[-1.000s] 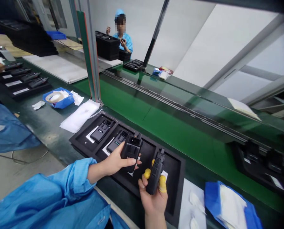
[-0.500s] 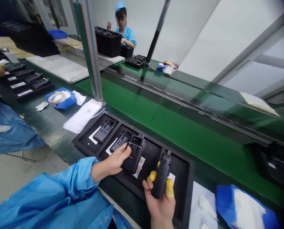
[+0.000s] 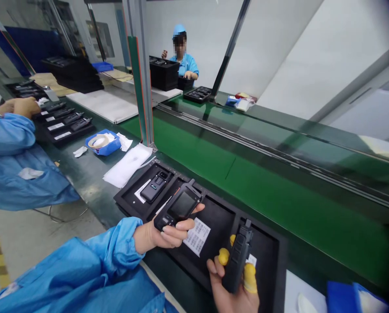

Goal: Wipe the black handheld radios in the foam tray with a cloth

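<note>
My left hand (image 3: 171, 234) is closed around a walkie-talkie (image 3: 182, 205), its dark screen turned up. My right hand (image 3: 235, 295), with yellow finger cots on several fingers, grips a second walkie-talkie (image 3: 237, 256) upright, side keys toward me. Both are held over a black compartment tray (image 3: 218, 213). Another walkie-talkie (image 3: 154, 186) lies back side up in the tray's left compartment, on a white paper. Beside my left hand, a printed label sheet (image 3: 197, 237) lies in the tray. The held walkie-talkie mostly hides the second compartment.
A green conveyor belt (image 3: 246, 161) runs behind the tray. White sheets (image 3: 129, 164) and a blue box with tape (image 3: 103, 142) lie to the left. A co-worker's sleeve (image 3: 10, 130) is at far left; another person (image 3: 184, 63) sits across. A blue box (image 3: 343, 295) stands right.
My left hand has turned its walkie-talkie over, from back side to screen side up. My right hand still holds its walkie-talkie much as before. The whole view has shifted left.
</note>
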`<state>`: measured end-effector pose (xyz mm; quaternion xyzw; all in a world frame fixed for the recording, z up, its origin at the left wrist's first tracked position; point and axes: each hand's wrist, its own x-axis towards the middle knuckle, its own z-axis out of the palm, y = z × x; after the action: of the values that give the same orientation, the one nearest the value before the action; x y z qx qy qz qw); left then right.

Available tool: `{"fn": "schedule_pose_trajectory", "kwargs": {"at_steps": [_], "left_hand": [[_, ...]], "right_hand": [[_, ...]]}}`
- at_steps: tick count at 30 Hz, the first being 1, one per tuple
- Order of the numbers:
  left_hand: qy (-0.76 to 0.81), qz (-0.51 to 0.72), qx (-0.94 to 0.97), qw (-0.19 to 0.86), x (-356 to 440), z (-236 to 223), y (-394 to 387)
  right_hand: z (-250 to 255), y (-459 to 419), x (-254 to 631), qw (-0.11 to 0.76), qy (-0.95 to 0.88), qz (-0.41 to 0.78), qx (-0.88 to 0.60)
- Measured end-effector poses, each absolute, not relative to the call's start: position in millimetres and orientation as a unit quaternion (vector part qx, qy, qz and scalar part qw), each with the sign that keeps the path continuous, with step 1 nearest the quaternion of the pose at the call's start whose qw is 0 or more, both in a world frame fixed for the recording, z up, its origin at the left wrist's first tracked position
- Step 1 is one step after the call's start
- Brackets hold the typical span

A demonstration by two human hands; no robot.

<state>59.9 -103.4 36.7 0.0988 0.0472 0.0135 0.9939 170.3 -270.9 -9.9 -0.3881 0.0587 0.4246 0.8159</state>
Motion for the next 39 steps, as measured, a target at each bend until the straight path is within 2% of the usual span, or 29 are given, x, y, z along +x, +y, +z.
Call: {"fn": "schedule_pose_trajectory", "kwargs": {"at_steps": [4,10,15,17,20,23,29,33,39], "left_hand": [[0.095,0.021,0.149,0.984,64.7,38.2,-102.6],[0.224,0.155,0.312,0.910,78.3,37.2,-105.3],[0.199,0.131,0.412,0.880,87.3,46.9,-105.6],[0.181,0.119,0.498,0.840,99.9,47.4,-102.6],[0.191,0.110,0.657,0.721,129.3,34.8,-98.7],[0.220,0.098,0.735,0.634,156.0,13.3,-97.5],[0.233,0.110,0.776,0.576,163.6,-5.7,-98.4],[0.219,0.128,0.795,0.551,165.0,-6.7,-100.0],[0.204,0.138,0.831,0.498,159.1,10.7,-101.9]], "right_hand": [[-11.0,-271.0,169.8,0.816,0.053,0.430,-0.382],[-6.4,-269.7,170.5,0.821,0.063,0.426,-0.373],[7.4,-277.6,193.8,0.801,0.080,0.370,-0.463],[13.3,-281.3,210.3,0.778,0.044,0.314,-0.542],[14.6,-281.1,235.1,0.724,-0.020,0.238,-0.647],[4.4,-273.9,251.7,0.688,-0.050,0.225,-0.688],[-24.2,-267.3,259.8,0.581,-0.113,0.143,-0.793],[-26.9,-269.4,263.8,0.554,-0.128,0.101,-0.817],[-27.7,-265.5,267.9,0.479,-0.165,0.067,-0.860]]}}
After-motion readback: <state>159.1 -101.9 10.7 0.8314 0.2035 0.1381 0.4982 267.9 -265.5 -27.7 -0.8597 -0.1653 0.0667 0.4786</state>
